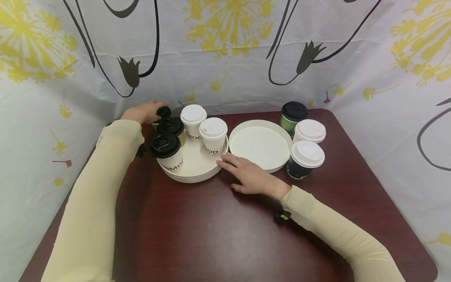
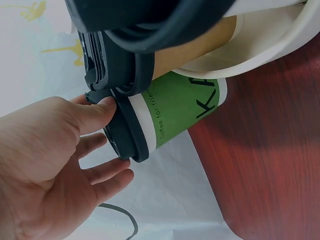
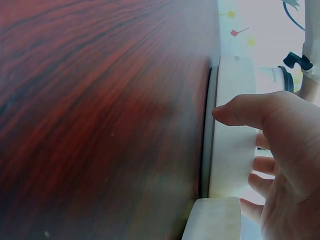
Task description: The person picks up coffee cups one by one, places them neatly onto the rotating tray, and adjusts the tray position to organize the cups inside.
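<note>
At the table's far left corner, my left hand [image 1: 142,112] has its thumb and fingers about the black lid of a green paper coffee cup [image 2: 182,112]. This cup stands just outside the left round white tray [image 1: 190,178], mostly hidden behind other cups in the head view. On that tray are a brown cup with black lid [image 1: 170,126], a white cup with black lid [image 1: 165,145] and two white cups with white lids [image 1: 193,114] [image 1: 213,128]. My right hand [image 1: 253,176], fingers loosely extended, rests at the right front rim of the left tray.
A second round white tray [image 1: 260,147] adjoins on the right and bears no cups. Right of it stand a green cup with black lid [image 1: 294,111], a white-lidded cup [image 1: 310,131] and a dark cup with white lid [image 1: 305,156]. Patterned cloth [image 1: 225,78] hangs behind the table.
</note>
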{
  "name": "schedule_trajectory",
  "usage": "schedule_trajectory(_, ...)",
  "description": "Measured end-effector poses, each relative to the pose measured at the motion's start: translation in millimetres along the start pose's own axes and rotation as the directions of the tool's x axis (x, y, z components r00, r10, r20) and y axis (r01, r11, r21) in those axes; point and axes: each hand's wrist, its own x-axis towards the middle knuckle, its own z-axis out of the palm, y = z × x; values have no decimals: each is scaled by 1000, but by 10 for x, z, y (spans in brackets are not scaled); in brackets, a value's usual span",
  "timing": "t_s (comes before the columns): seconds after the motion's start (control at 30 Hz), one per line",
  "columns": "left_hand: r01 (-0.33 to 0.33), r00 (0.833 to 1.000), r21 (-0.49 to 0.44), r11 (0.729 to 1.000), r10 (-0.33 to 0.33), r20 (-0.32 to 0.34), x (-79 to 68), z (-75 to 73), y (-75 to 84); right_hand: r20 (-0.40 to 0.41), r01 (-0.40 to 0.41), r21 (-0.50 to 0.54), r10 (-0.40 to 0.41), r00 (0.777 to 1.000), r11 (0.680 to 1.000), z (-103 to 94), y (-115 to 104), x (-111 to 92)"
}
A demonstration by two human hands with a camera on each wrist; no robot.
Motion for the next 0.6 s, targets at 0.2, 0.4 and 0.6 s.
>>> schedule_trajectory(0.2,5,1000,5,1000,-5,12,3,10,-12,5,-4,3,4,1000,1000,-6,-1,-2)
schedule_trajectory(0.4,19,1000,-22,1000,-19,5,-1,20,-18,3,-3,2,3,1000,1000,2,-3,0)
schedule_trajectory(0.6,14,1000,-6,1000,-14,1,-5,13,-22,-4,0,4,0,1000,1000,2,0,-1)
